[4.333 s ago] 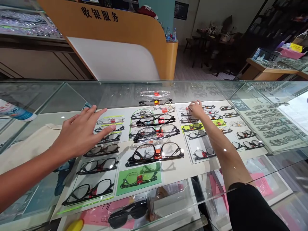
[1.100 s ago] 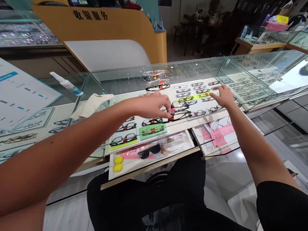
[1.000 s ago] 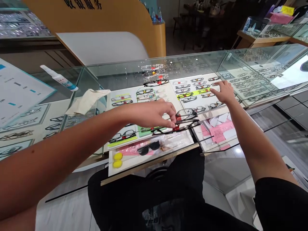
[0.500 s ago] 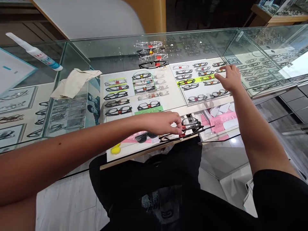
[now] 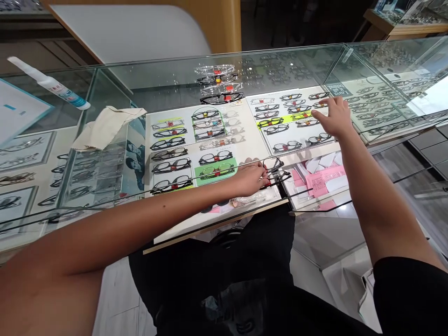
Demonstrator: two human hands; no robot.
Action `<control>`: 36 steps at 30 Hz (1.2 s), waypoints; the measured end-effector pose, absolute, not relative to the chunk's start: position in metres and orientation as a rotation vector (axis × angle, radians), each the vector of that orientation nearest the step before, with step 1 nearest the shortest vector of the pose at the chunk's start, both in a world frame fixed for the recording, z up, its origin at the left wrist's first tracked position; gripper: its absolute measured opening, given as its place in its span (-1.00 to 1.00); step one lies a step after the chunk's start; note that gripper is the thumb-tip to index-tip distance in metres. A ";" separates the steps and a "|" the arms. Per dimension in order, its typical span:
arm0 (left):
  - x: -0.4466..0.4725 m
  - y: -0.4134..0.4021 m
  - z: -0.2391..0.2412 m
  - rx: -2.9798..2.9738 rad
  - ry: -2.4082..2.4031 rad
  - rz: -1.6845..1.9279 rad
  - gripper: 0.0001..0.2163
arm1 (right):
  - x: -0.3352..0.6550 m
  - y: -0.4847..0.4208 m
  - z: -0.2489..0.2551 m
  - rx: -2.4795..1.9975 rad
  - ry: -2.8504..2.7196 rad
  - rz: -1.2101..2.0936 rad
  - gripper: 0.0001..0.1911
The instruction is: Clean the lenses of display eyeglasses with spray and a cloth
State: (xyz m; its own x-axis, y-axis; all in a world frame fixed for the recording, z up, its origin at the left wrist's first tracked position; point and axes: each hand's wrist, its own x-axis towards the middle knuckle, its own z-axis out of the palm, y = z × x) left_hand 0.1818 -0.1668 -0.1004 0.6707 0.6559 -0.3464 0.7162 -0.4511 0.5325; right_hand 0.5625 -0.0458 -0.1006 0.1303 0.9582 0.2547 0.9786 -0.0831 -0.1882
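My left hand [image 5: 249, 179] is closed, thumb and fingers pinched on dark-framed eyeglasses [image 5: 279, 177] with red at the bridge. Another dark pair [image 5: 273, 164] is just beyond its fingertips; whether the hand also grips that pair is unclear. Below the hand, sunglasses and clear wrapping [image 5: 255, 198] lie in the pulled-out tray [image 5: 166, 235], partly covered by my forearm. My right hand [image 5: 334, 115] is open at the right of the display case, fingers apart over a few eyeglasses [image 5: 318, 96]. Whether it touches the glass top cannot be made out.
Rows of eyeglasses [image 5: 171, 165] fill the glass display case. Four-sided glass edges cross in front of my arms. A beige cloth [image 5: 105, 128] and a white spray bottle [image 5: 51, 85] lie at the left on top. Pink papers [image 5: 320, 182] sit in the right-hand drawer. A chair [image 5: 133, 30] stands behind.
My left hand has moved slightly up and away from me with the eyeglasses. More framed rows now show beside its wrist. My right hand has stayed nearly still, fingers apart.
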 end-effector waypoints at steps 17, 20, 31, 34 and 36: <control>0.209 -0.073 -0.206 2.491 1.425 -0.036 -0.62 | 0.567 -0.046 -0.106 -2.038 -1.916 -0.111 -0.17; 0.208 -0.067 -0.211 2.479 1.445 -0.056 -0.61 | 0.566 -0.047 -0.106 -2.043 -1.917 -0.114 -0.17; 0.204 -0.061 -0.224 2.510 1.437 -0.085 -0.63 | 0.561 -0.052 -0.103 -2.040 -1.902 -0.082 -0.20; 0.201 -0.060 -0.225 2.520 1.423 -0.089 -0.64 | 0.560 -0.053 -0.101 -2.034 -1.899 -0.073 -0.25; 0.200 -0.061 -0.225 2.527 1.411 -0.093 -0.65 | 0.559 -0.054 -0.100 -2.040 -1.896 -0.068 -0.27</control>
State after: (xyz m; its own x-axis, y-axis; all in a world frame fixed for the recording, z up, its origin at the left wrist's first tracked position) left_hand 0.2002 -0.0609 -0.2245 0.5304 0.8298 -0.1735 0.8454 -0.5024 0.1814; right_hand 0.5590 -0.0542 -0.0998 0.1013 0.9571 0.2716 0.9740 -0.0398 -0.2230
